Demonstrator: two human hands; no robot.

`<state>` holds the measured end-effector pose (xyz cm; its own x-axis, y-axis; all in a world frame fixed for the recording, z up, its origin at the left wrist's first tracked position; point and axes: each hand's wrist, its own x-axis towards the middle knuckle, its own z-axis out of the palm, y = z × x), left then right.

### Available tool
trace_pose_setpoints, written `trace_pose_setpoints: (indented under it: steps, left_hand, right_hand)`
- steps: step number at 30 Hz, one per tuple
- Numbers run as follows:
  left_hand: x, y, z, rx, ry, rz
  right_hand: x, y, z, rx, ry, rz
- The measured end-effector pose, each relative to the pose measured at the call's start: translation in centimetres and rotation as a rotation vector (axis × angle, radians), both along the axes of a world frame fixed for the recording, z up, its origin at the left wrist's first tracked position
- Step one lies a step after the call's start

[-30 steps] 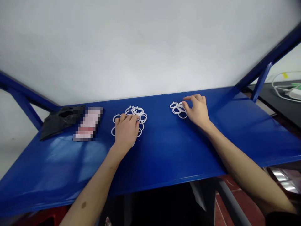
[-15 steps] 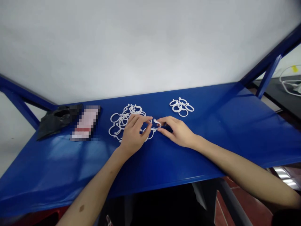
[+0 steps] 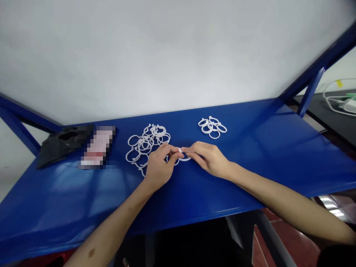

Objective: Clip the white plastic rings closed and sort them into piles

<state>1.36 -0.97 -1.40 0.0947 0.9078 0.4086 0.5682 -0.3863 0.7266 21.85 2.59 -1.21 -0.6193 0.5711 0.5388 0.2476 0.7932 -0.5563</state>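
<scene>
A single white plastic ring (image 3: 184, 158) is pinched between my left hand (image 3: 159, 167) and my right hand (image 3: 210, 158), fingertips meeting over the blue shelf (image 3: 250, 163). Both hands are closed on it. Just left of my left hand lies a loose heap of white rings (image 3: 146, 142). A smaller cluster of white rings (image 3: 212, 126) lies farther back, beyond my right hand.
A black bag (image 3: 59, 144) and a pink-and-white packet (image 3: 97, 146) lie at the shelf's left end. Blue frame struts rise at both sides. A white wall stands behind. White cables (image 3: 338, 98) lie on a dark surface at the far right.
My right hand left the small ring cluster and came left to meet my left hand. Together they lifted one ring out of the big heap and now pinch it.
</scene>
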Motion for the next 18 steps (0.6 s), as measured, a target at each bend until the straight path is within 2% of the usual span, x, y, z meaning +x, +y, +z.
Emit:
trace_pose_setpoints:
  steps: [4, 6, 8, 10, 12, 15, 18]
  left_hand:
    - [0.0, 0.4, -0.3, 0.008, 0.085, -0.029]
    - [-0.2, 0.9, -0.4, 0.042, 0.182, -0.036]
    - [-0.7, 1.3, -0.4, 0.098, 0.315, -0.032]
    - [-1.4, 1.5, -0.3, 0.123, 0.449, -0.021]
    - [-2.1, 1.5, -0.2, 0.099, 0.560, -0.022]
    - [-2.8, 1.5, -0.1, 0.044, 0.646, -0.047]
    - [-3.0, 1.5, 0.0, 0.017, 0.653, -0.074]
  right_hand:
    - [0.1, 0.4, -0.2, 0.040, -0.083, 0.009]
    - [0.4, 1.2, -0.2, 0.083, -0.101, -0.040]
    - [1.3, 2.6, -0.1, 0.122, -0.094, -0.193]
    - [2.7, 4.4, 0.0, 0.122, -0.082, -0.459]
    - [4.5, 6.4, 0.1, 0.053, -0.086, -0.708]
    - [6.9, 8.6, 0.0, -0.098, -0.130, -0.884]
    - [8.0, 9.6, -0.3, -0.235, -0.212, -0.970]
